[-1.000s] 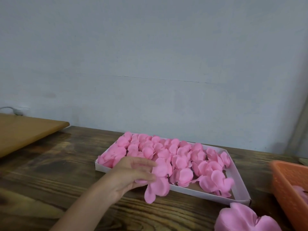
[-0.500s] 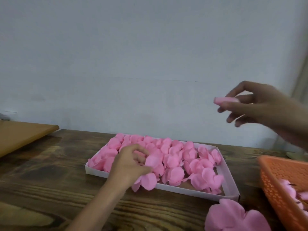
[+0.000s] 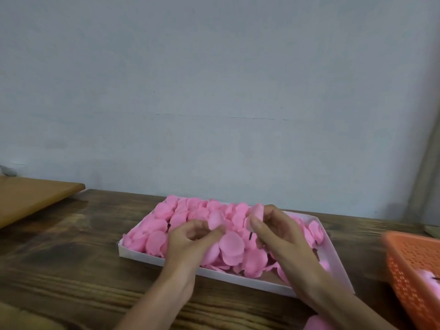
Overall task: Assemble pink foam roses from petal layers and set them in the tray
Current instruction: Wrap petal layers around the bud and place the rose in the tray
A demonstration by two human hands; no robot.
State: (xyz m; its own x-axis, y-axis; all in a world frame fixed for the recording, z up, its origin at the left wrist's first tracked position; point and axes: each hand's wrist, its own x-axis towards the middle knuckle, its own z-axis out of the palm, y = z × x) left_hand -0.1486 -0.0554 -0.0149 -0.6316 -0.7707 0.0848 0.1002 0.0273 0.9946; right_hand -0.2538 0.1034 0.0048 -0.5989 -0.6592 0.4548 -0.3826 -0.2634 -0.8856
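A tan board [image 3: 31,196] lies at the left edge on the dark wooden surface [image 3: 71,246]. Lower middle, the white tray [image 3: 166,259] is crowded with pink foam roses [image 3: 181,210]. Over it the left hand [image 3: 190,241] curls its fingers round a petal [image 3: 215,220]; just right, the right hand [image 3: 278,232] pinches a small pink piece [image 3: 257,210]. An orange basket [image 3: 414,270] sits at the lower right edge.

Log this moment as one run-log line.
step: assembling rose | left hand: pinches petal | right hand: holds pink piece | place: over tray | basket: right edge
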